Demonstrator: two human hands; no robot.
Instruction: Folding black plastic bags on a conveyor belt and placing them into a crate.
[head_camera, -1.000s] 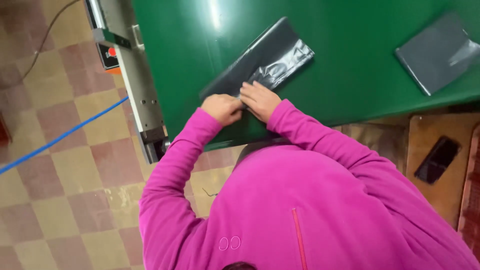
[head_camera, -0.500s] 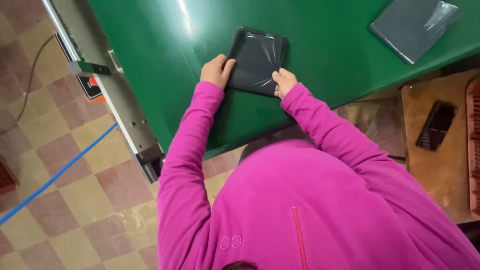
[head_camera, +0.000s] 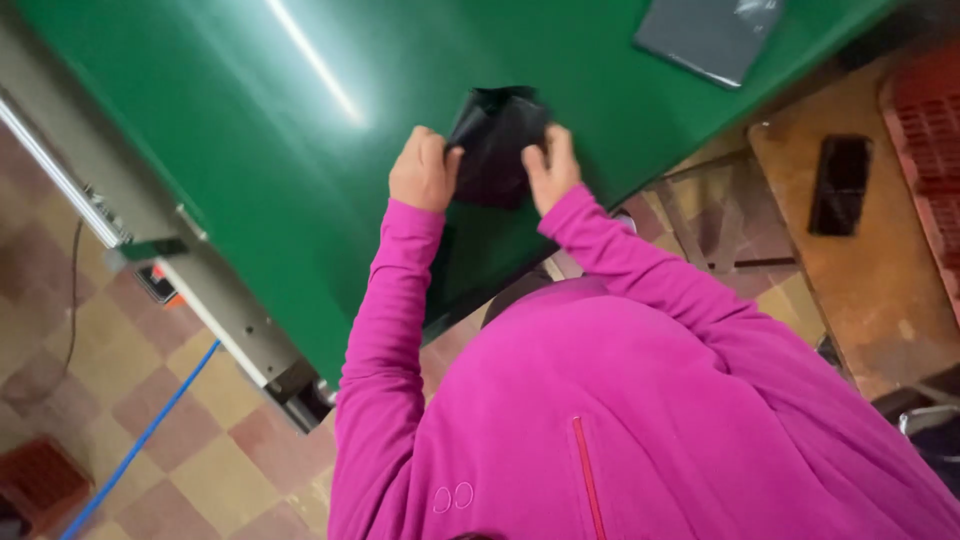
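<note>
Head view: both hands are on a black plastic bag (head_camera: 495, 145) lying on the green table (head_camera: 250, 150), near its front edge. Left hand (head_camera: 422, 170) is curled closed, pinching the bag's left edge; right hand (head_camera: 550, 168) grips the right edge, fingers wrapped over the film. The bag looks glossy, thin and crumpled, bunched into a compact, roughly square wad with creased corners sticking up at the top; contents, if any, can't be seen. Risks, as I judge it: the film is slick and so is the tabletop, so an uneven pull from either hand could let the wad spring open or skate sideways. It sits close to the table edge, so a slip toward the body could drop it onto the tiled floor (head_camera: 120, 430). Thin film pinched hard may stretch or tear at the creases. A grey flat pouch (head_camera: 705, 30) lies well apart at the far right of the table, and a dark phone-like slab (head_camera: 838, 185) rests on a brown wooden surface (head_camera: 880, 290) to the right, neither touched.
</note>
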